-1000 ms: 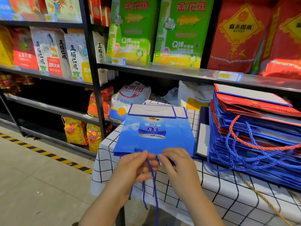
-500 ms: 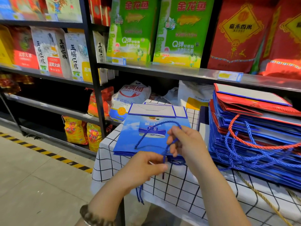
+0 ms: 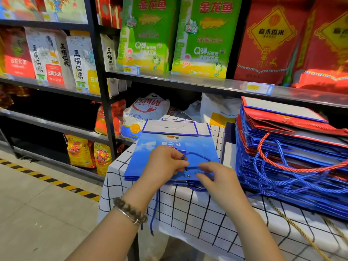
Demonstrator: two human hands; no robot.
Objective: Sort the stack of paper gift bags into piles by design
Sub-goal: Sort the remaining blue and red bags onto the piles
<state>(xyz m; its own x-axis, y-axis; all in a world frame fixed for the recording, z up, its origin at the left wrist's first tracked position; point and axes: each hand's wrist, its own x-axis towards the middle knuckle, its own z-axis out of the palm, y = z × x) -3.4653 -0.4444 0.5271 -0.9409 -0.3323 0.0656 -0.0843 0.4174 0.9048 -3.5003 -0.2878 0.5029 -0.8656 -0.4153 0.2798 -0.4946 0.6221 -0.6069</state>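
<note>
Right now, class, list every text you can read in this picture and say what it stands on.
"金龙鱼": green rice bags.
"Q弹": the same green bags.
"嘉禾香米": red bag.
"五常大米": red label on a white bag.
"Wonder Farm": white sack.
"杏仁露", upside down: blue gift bag.
Price tags: too blurred.

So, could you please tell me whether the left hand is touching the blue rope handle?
Touching. The head view shows the left hand pinching the blue rope handle between thumb and fingertips, over the blue bag.

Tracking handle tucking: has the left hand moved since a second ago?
Yes: left hand moved forward, off the table edge onto the blue bag, pinching its cord.
</note>
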